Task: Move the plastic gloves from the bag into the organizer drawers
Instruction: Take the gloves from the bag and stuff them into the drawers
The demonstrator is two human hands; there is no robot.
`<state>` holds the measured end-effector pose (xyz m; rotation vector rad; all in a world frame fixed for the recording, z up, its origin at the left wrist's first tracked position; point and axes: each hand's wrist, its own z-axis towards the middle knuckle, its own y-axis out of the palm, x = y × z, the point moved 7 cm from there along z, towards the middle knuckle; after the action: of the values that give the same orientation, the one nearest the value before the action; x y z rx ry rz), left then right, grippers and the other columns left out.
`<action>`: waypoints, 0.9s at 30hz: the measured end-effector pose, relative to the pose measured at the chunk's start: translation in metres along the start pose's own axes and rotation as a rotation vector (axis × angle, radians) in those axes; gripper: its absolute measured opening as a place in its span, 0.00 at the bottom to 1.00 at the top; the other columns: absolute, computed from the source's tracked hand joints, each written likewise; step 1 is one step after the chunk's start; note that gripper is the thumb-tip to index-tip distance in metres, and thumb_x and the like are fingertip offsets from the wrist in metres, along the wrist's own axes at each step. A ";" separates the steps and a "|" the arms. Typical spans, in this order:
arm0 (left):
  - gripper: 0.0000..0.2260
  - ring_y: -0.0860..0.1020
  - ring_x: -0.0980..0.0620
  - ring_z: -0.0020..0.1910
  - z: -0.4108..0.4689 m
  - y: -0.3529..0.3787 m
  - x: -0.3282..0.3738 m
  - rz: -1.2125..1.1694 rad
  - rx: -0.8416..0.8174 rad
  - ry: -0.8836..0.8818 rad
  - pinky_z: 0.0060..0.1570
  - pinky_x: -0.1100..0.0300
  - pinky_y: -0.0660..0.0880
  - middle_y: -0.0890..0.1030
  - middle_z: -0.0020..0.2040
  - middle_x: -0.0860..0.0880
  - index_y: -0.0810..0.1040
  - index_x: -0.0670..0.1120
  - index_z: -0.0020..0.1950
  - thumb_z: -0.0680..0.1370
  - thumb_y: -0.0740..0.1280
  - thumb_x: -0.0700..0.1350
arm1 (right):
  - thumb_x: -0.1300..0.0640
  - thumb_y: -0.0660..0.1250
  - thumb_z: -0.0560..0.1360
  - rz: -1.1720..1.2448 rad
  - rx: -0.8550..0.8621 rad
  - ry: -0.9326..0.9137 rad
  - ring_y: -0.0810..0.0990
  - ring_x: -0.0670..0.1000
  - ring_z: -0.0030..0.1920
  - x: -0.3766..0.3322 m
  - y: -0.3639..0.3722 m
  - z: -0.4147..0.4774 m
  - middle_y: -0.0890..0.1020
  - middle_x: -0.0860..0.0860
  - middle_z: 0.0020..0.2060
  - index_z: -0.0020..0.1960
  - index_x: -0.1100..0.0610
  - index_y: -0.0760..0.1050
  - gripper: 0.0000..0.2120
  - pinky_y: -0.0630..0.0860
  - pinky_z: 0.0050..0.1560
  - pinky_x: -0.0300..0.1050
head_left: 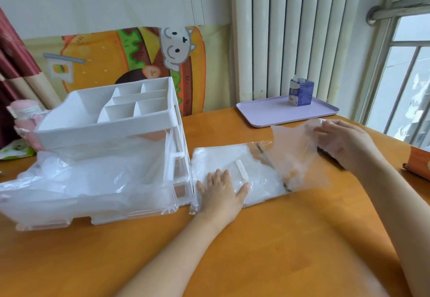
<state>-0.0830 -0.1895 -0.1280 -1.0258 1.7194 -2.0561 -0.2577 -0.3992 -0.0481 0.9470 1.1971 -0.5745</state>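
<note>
On the orange tabletop (279, 238), the left hand (221, 192) lies flat with its fingers spread, pressing down the near left end of the clear bag (232, 164) of plastic gloves. The right hand (344, 143) pinches one thin translucent glove (295, 150), lifted out of the bag's right-hand mouth. Just left of the bag stands the white organizer (111, 115), whose open lower drawer (81, 194) holds crumpled gloves.

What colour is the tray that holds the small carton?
Pale lilac; the tray shows best in the head view, behind the bag.
</note>
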 end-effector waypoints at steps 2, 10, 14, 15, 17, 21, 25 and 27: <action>0.25 0.61 0.52 0.74 -0.002 -0.010 0.009 -0.326 0.096 0.095 0.75 0.53 0.54 0.66 0.74 0.48 0.65 0.45 0.73 0.81 0.59 0.57 | 0.62 0.57 0.79 0.185 -0.203 0.067 0.81 0.58 0.53 0.005 0.023 -0.006 0.84 0.57 0.44 0.48 0.62 0.74 0.08 0.81 0.50 0.45; 0.51 0.76 0.41 0.63 -0.026 0.010 0.067 -1.797 -0.636 -0.174 0.59 0.49 0.75 0.76 0.65 0.38 0.71 0.36 0.66 0.58 0.72 0.72 | 0.60 0.40 0.83 0.435 -0.454 0.063 0.60 0.61 0.74 -0.004 0.066 -0.038 0.62 0.66 0.72 0.68 0.74 0.64 0.24 0.56 0.73 0.52; 0.47 0.67 0.42 0.68 -0.028 0.015 0.076 -1.932 -0.732 -0.178 0.73 0.45 0.58 0.70 0.68 0.42 0.64 0.40 0.71 0.65 0.67 0.73 | 0.58 0.36 0.83 0.557 -0.653 0.035 0.56 0.56 0.76 -0.005 0.073 -0.052 0.59 0.63 0.74 0.73 0.71 0.54 0.25 0.46 0.75 0.48; 0.41 0.67 0.44 0.64 -0.029 0.012 0.079 -1.941 -0.747 -0.119 0.74 0.45 0.56 0.71 0.62 0.45 0.66 0.44 0.66 0.65 0.71 0.69 | 0.58 0.37 0.83 0.547 -0.664 0.028 0.57 0.55 0.76 -0.003 0.073 -0.055 0.61 0.62 0.73 0.73 0.70 0.54 0.25 0.46 0.75 0.48; 0.30 0.72 0.46 0.61 -0.037 0.005 0.085 -1.915 -0.710 -0.016 0.72 0.46 0.61 0.75 0.60 0.46 0.74 0.44 0.64 0.69 0.75 0.58 | 0.55 0.38 0.83 0.519 -0.621 0.005 0.60 0.53 0.75 0.005 0.061 -0.059 0.63 0.60 0.73 0.74 0.68 0.56 0.25 0.47 0.75 0.47; 0.20 0.80 0.45 0.54 -0.042 -0.004 0.079 -1.906 -0.481 -0.116 0.57 0.54 0.75 0.83 0.51 0.43 0.82 0.40 0.53 0.64 0.80 0.44 | 0.59 0.80 0.63 0.496 -0.566 0.230 0.82 0.54 0.55 0.019 0.049 -0.078 0.81 0.61 0.56 0.57 0.68 0.79 0.26 0.75 0.61 0.48; 0.02 0.82 0.49 0.40 -0.050 -0.036 0.067 -1.558 -0.207 0.005 0.47 0.56 0.79 0.83 0.40 0.45 0.80 0.42 0.43 0.74 0.72 0.39 | 0.53 0.79 0.56 0.178 -0.405 0.127 0.82 0.52 0.39 0.012 0.023 -0.085 0.80 0.55 0.42 0.45 0.62 0.79 0.21 0.78 0.38 0.44; 0.03 0.81 0.52 0.36 -0.063 -0.055 0.067 -1.340 -0.175 0.078 0.40 0.59 0.79 0.83 0.40 0.45 0.80 0.43 0.41 0.75 0.71 0.40 | 0.57 0.65 0.74 0.106 -0.293 0.082 0.80 0.53 0.47 -0.004 0.021 -0.085 0.79 0.55 0.48 0.54 0.61 0.73 0.11 0.75 0.44 0.46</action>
<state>-0.1602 -0.1695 -0.0559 -2.6804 1.3008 -2.5642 -0.2858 -0.3163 -0.0437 0.7835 1.2561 -0.2679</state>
